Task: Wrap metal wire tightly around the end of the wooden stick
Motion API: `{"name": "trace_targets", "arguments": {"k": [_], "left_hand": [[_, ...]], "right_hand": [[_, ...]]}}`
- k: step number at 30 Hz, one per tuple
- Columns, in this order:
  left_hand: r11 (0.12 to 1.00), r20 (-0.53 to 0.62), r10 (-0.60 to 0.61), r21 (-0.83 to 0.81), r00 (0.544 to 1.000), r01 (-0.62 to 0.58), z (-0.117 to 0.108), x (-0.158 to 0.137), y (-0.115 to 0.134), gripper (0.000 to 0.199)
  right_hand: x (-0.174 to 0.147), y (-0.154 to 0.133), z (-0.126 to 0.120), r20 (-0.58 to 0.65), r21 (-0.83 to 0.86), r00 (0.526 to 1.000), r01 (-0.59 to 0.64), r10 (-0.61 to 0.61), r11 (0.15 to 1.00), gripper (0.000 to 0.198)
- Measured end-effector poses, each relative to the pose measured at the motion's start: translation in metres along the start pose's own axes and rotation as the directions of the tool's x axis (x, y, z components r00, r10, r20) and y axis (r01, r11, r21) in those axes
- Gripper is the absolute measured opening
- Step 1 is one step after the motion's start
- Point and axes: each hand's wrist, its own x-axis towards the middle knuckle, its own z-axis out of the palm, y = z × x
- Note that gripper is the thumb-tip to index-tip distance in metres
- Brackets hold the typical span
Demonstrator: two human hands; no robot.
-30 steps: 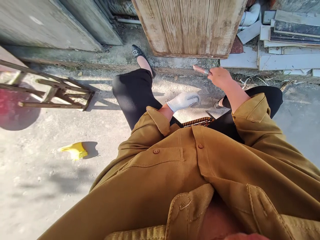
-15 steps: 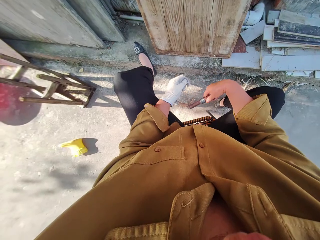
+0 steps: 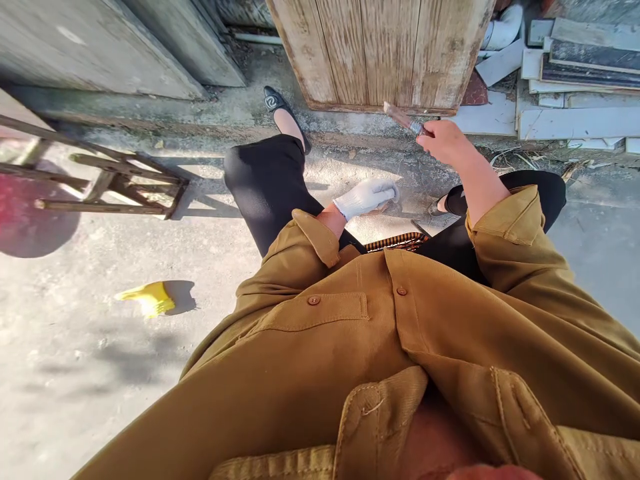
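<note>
Beyond the left hand (image 3: 364, 199), the right hand (image 3: 443, 141) holds a brown tool (image 3: 399, 117)

Location type: outdoor paved area, apparently a yard. Indicators: sunlit concrete ground (image 3: 210, 260) with cast shadows extends beneath the left hand (image 3: 369, 198) and right hand (image 3: 444, 141). Ahead of both hands, a concrete ledge (image 3: 237, 120) runs crosswise, with a weathered plank panel (image 3: 373, 57) above it. Ahead and right of the right hand: stacked boards (image 3: 580, 125) and a white pipe elbow (image 3: 506, 28). Left of the left hand: a wooden frame (image 3: 103, 187); farther ahead, large grey panels (image 3: 100, 43).
</note>
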Motion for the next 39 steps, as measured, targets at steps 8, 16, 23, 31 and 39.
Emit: {"name": "trace_targets", "arguments": {"k": [8,16,23,31,39], "left_hand": [[0.982,-0.073,0.123,0.151,0.990,-0.111,-0.008,-0.009,0.009,0.016],[1.000,-0.441,-0.006,-0.018,0.897,-0.002,-0.022,-0.010,0.018,0.020],[0.988,-0.340,-0.098,-0.143,0.935,0.051,-0.016,0.002,0.006,0.023],[0.998,0.008,-0.033,-0.053,0.999,0.033,-0.007,-0.002,-0.011,0.018],[0.998,-0.196,0.059,0.023,0.979,-0.055,-0.014,-0.003,-0.011,0.021]], "right_hand": [[0.001,-0.017,0.032,0.289,-0.534,0.951,0.068,0.106,0.843,0.038],[-0.021,-0.035,0.022,0.807,-0.141,0.573,0.426,-0.146,0.894,0.012],[-0.021,-0.001,-0.011,0.256,0.636,0.867,0.181,-0.427,0.750,0.025],[-0.002,0.000,-0.006,0.127,0.051,0.990,-0.062,0.056,0.997,0.025],[-0.007,-0.025,0.030,0.579,-0.461,0.808,0.212,0.111,0.861,0.018]]}}
